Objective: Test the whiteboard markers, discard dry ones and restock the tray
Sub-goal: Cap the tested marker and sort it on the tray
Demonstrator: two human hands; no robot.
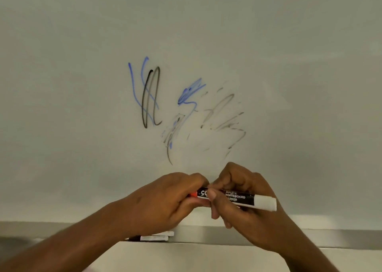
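Both hands hold one whiteboard marker (pixel 237 198) level in front of the whiteboard (pixel 82 85). Its barrel is black with white lettering, a white end to the right and a red band near the left. My right hand (pixel 246 205) grips the barrel. My left hand (pixel 165 197) closes over the marker's left end, so that end and any cap are hidden. Blue, black and faint grey scribbles (pixel 182 106) mark the board above the hands. Along the board's lower edge runs the grey tray (pixel 289 237), where two markers (pixel 155 236) lie partly behind my left forearm.
A pale wall or surface (pixel 206 259) shows below the tray. The whiteboard stretches wide to the left and right of the scribbles.
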